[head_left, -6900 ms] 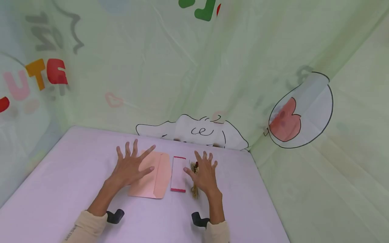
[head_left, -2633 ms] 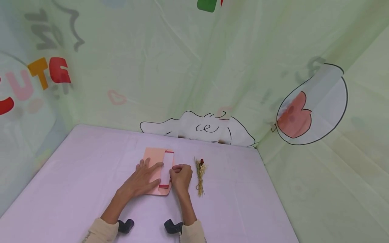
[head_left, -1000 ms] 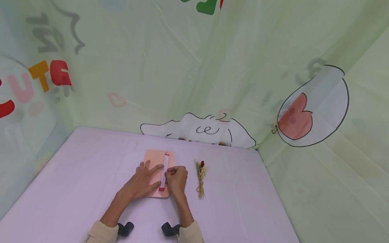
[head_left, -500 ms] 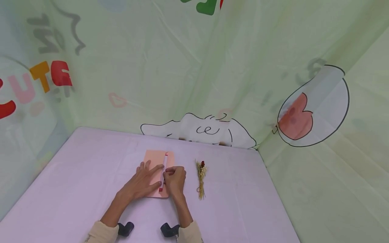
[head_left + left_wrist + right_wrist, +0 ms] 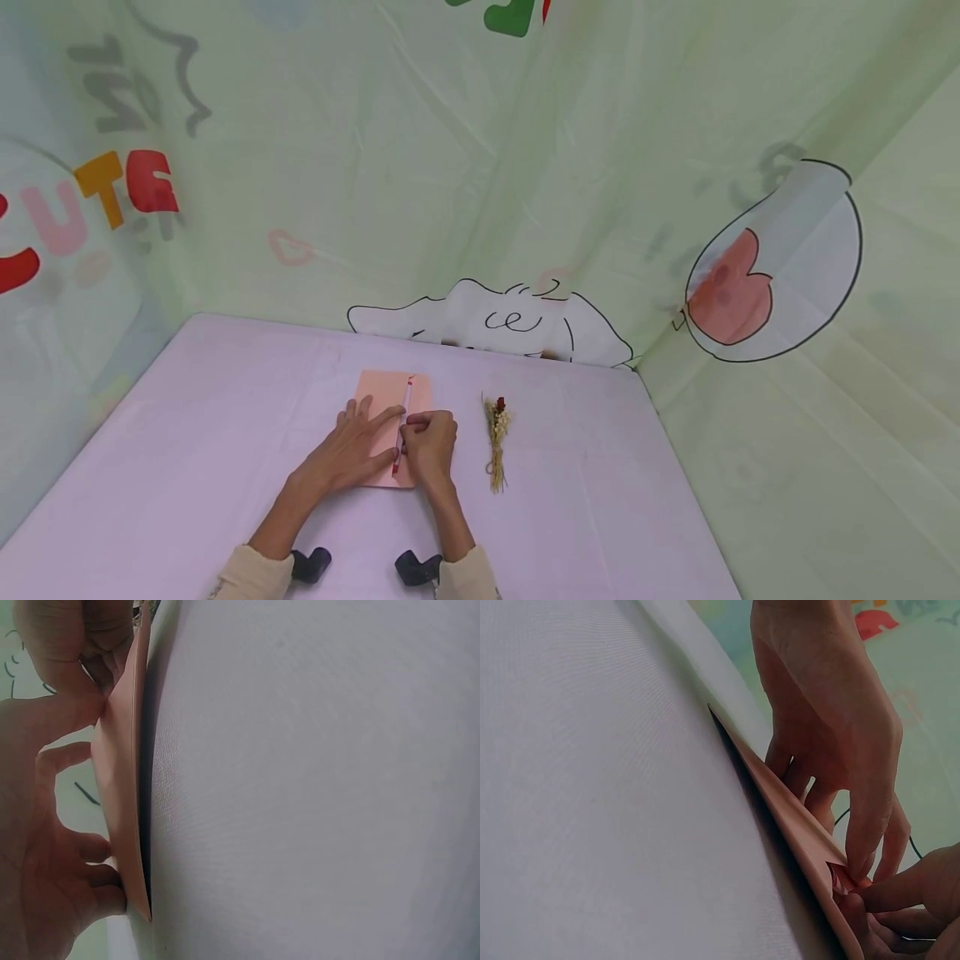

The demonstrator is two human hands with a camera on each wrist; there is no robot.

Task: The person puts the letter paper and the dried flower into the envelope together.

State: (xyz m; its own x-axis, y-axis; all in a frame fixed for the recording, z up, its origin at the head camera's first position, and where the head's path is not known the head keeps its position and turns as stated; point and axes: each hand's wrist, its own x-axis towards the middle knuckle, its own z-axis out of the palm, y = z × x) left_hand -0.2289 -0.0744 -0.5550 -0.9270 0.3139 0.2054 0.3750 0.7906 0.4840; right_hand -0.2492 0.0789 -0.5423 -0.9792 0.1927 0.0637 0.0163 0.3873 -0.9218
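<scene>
A peach-pink envelope [image 5: 381, 385] lies on the table, its flap side to the right. My left hand [image 5: 348, 447] rests on it with spread fingers, thumb and forefinger near the pocket's opening. Only a thin strip of a white flat packet with red ends [image 5: 407, 398] shows along that opening; the rest is hidden inside. With curled fingers, my right hand [image 5: 432, 446] pinches the packet's outer edge. In the right wrist view, the thumb of the left hand [image 5: 825, 727] meets the fingertips of the right hand [image 5: 930, 892] at the pocket.
To the right of the envelope lies a small dried-flower bunch [image 5: 495, 442] with a red bloom. Pale printed curtains [image 5: 420, 167] enclose the pinkish-white table [image 5: 585, 500] at the back and sides. A dark strap piece [image 5: 417, 568] sits at each wrist.
The envelope and packet were apart at first. The packet has since moved left into the envelope, its visible strip narrowing. My right hand has followed it left; the left hand has stayed put lately.
</scene>
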